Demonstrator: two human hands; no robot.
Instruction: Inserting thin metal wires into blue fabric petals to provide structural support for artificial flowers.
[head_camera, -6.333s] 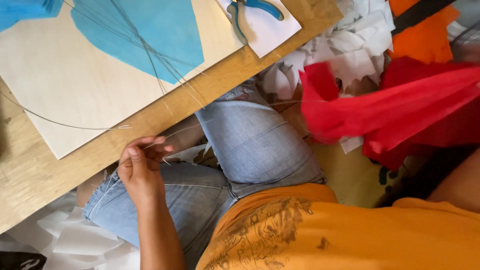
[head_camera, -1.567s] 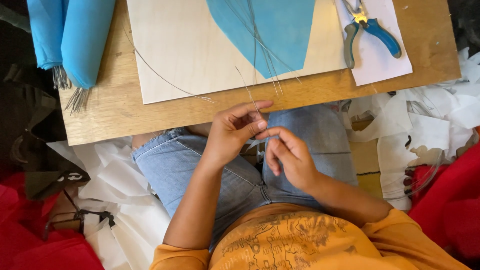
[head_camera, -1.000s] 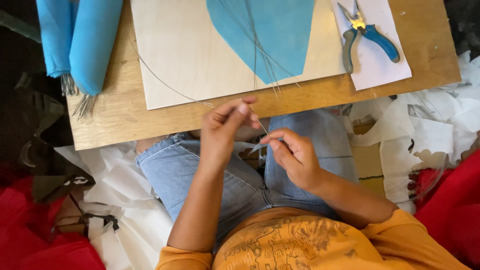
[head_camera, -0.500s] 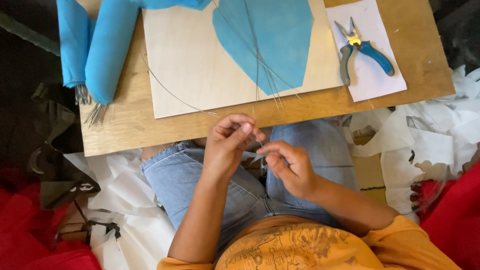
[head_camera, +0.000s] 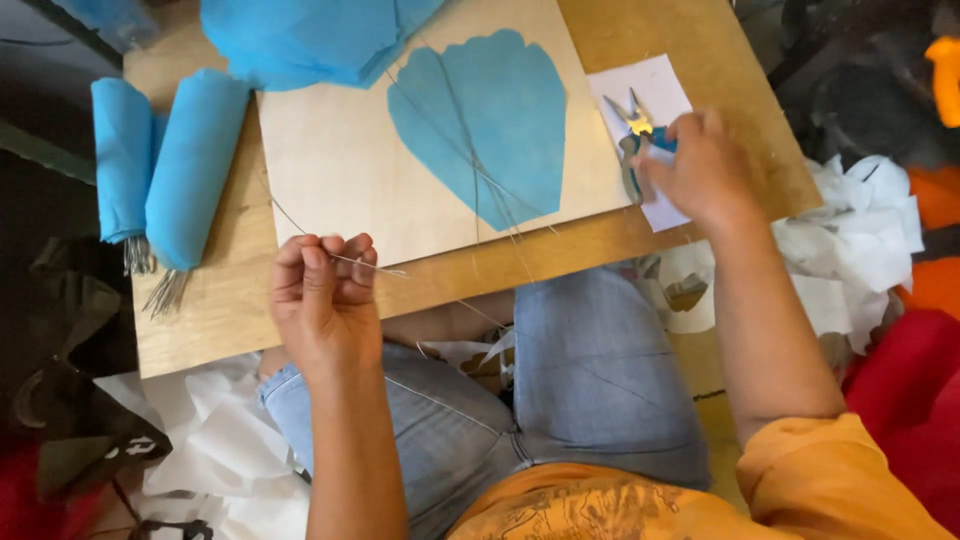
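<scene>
Bare board strip (head_camera: 200, 330) nr front edge free; blue rolls (head_camera: 170, 170) block left, wires (head_camera: 480, 190) cross centre.

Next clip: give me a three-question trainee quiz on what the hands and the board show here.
1. True or false: the right hand rests on the blue-handled pliers.
2. What does the left hand pinch? A) a thin wire B) scissors C) a pencil
3. Fill in: the blue petal-shaped paper lies on a pale ____ board.

Key: 1 true; 2 A; 3 wooden.
</scene>
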